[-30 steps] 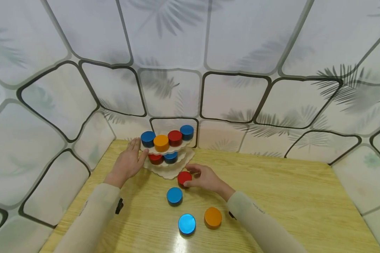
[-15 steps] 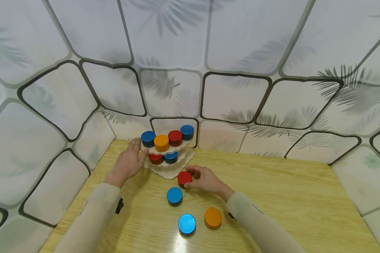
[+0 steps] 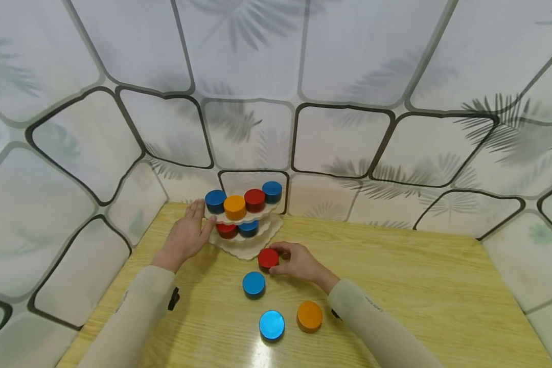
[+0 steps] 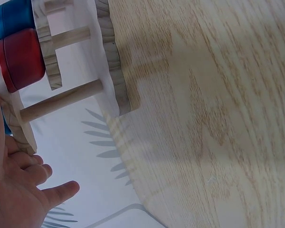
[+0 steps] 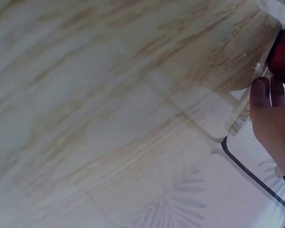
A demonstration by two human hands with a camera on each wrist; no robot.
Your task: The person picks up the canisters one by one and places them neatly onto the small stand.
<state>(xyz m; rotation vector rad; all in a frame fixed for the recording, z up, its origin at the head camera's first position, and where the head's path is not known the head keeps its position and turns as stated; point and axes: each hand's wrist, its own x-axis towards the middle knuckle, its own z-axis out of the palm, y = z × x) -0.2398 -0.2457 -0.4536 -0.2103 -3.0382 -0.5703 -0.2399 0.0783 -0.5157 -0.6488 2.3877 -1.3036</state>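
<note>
At the back left of the table stands a tiered wooden stand [image 3: 250,249] with scalloped edges. Its top tier bears two blue round tins, an orange one [image 3: 235,207] and a red one [image 3: 255,200]. Lower down, a red and a blue tin show partly. My left hand [image 3: 186,236] holds the stand's left edge, fingers round the tier in the left wrist view. In front of the stand, my right hand [image 3: 299,263] has thumb and fingers round the side of a red tin [image 3: 268,259]. This tin is low by the stand's front edge; its underside is hidden.
Loose on the table [image 3: 395,286] are a blue tin [image 3: 254,284], another blue tin [image 3: 272,325] nearer me, and an orange tin [image 3: 309,316] by the right sleeve. A patterned wall [image 3: 340,143] rises behind the stand and along the left side.
The right thumb has shifted slightly on the red tin's near side. The left hand, the stand and the loose tins stay in place.
</note>
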